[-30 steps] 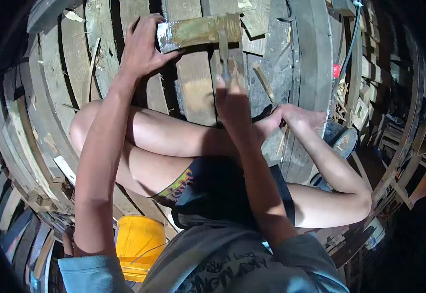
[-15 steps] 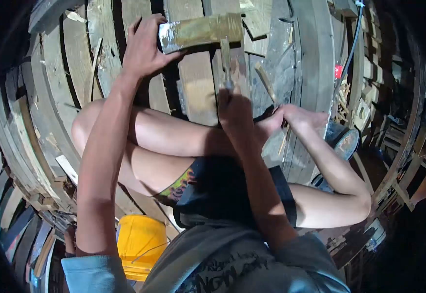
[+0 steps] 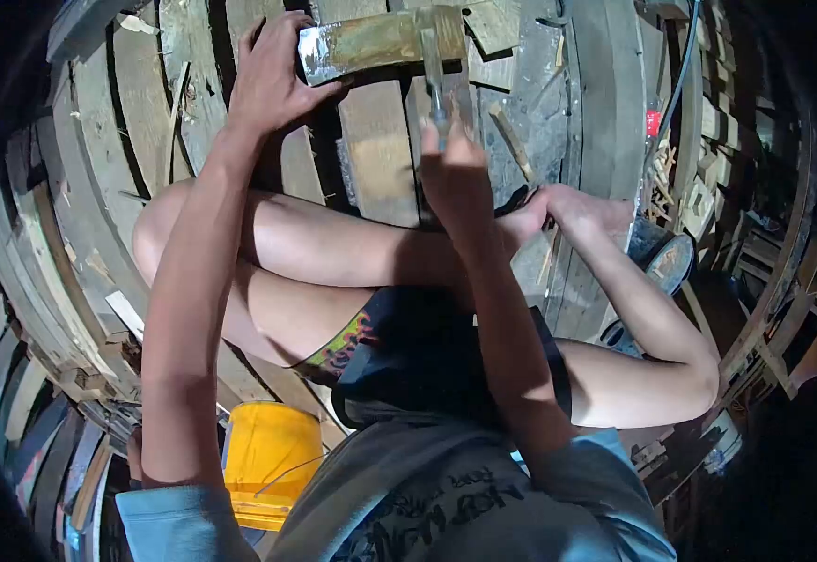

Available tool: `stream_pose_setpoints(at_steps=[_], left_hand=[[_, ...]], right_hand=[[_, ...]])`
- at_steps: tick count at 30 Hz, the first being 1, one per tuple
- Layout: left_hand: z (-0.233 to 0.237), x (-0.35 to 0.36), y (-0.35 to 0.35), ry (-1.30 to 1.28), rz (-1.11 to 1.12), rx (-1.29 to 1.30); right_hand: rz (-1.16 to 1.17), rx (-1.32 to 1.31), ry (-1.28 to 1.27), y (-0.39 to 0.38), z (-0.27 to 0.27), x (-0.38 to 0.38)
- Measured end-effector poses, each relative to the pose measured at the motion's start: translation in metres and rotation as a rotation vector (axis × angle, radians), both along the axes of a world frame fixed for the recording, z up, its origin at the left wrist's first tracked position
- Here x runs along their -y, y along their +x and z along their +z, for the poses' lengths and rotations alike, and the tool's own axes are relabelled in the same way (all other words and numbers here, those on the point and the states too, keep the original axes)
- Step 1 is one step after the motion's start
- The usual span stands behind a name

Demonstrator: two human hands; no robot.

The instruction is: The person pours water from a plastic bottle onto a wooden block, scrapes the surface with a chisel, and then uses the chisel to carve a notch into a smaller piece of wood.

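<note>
A brownish-yellow, glossy block-like piece (image 3: 371, 45) with a whitish, worn left end lies across the wooden slats. My left hand (image 3: 272, 80) grips that left end, fingers over the far side and thumb along the near edge. In my right hand (image 3: 455, 173) is a narrow hand tool with a slim metal shank and a flat, pale end (image 3: 430, 51), slightly blurred. The tool points away from me, and its flat end overlaps the right part of the piece. My right fingers are wrapped around its handle.
I sit cross-legged on wooden slats (image 3: 375, 140) with gaps between them. A loose stick (image 3: 511, 140) lies right of my right hand, near my foot. A yellow bucket (image 3: 272, 459) stands by my left side. Dark tubs (image 3: 670, 262) and wood scraps (image 3: 699, 201) are at right.
My right hand and the tool have moved away from me, the flat end now farther across the piece. The piece and my left hand appear slightly higher in view.
</note>
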State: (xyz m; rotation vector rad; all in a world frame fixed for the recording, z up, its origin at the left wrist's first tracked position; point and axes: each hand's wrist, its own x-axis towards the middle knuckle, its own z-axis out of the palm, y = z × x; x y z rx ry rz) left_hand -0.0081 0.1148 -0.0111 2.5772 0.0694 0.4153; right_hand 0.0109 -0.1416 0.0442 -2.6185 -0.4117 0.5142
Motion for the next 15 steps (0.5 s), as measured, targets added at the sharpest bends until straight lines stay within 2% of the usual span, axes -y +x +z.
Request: stream_pose_setpoints(at_steps=[1,3,5,6,7,9,10,12,13,15], left_hand=[[0.001,-0.002,0.004,-0.01,0.012,0.002],[0.001,-0.001,0.005,0.001,0.017,-0.008],[0.001,-0.002,0.005,0.018,0.009,0.025],[0.001,-0.002,0.004,-0.011,0.012,-0.017],[-0.001,-0.001,0.002,-0.013,0.004,-0.029],[0.0,-0.002,0.003,0.022,0.0,0.017],[0.004,-0.001,0.004,-0.016,0.01,0.003],[0.004,-0.002,0.009,0.0,0.018,0.049],[0.002,-0.001,0.005,-0.004,0.009,0.029],[0.0,-0.002,0.005,0.023,0.011,0.0]], right_hand=[[0.026,0.003,0.103,-0.008,-0.007,0.011],[-0.016,-0.017,0.018,-0.007,-0.014,0.012],[0.113,0.328,0.099,-0.001,-0.03,0.008],[-0.011,0.175,-0.052,0.013,-0.006,-0.018],[-0.083,0.038,-0.02,0.022,0.005,-0.028],[0.138,0.302,0.053,-0.003,-0.006,-0.002],[0.145,0.323,0.059,-0.008,-0.007,0.005],[-0.042,-0.007,0.179,-0.013,0.001,0.008],[-0.046,-0.017,0.172,-0.009,-0.006,0.007],[0.001,0.095,-0.09,0.014,-0.004,-0.019]])
